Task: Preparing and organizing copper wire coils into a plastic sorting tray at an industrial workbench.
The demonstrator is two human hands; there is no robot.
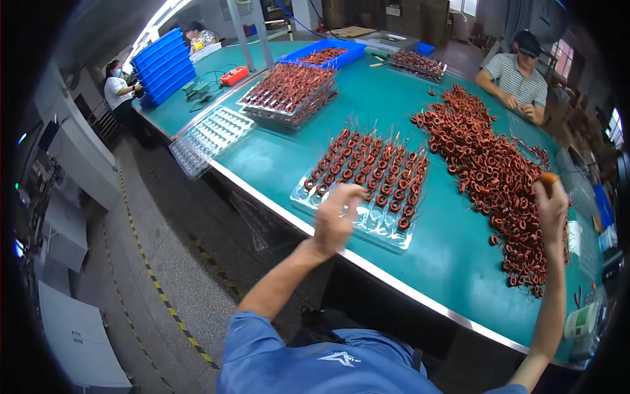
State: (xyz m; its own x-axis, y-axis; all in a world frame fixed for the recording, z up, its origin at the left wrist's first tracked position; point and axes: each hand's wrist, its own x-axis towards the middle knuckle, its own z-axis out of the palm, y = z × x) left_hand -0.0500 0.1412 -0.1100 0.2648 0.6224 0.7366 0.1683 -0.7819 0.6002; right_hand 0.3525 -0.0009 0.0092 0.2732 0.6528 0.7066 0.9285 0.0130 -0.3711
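My left hand point(333, 222) hovers over the near edge of a clear plastic tray point(387, 238), its fingers loosely bent and apart, with no held thing visible. Rows of red wire-wound ring coils point(377, 161) fill most of this tray, their thin leads sticking up; several pockets along the near side hold none. At the right, my right hand point(553, 209) is raised beside a large heap of loose red coils point(489, 167). An orange piece point(549, 178) shows at its fingertips; whether it is a finger cover or something held is unclear.
Stacked coil-filled trays point(289, 92) stand farther back, beside an empty clear tray point(213, 138) overhanging the table edge. A blue bin point(348, 54) holds more coils. Across the green table point(433, 276) sits a co-worker point(522, 79). A white tub point(581, 322) stands near right.
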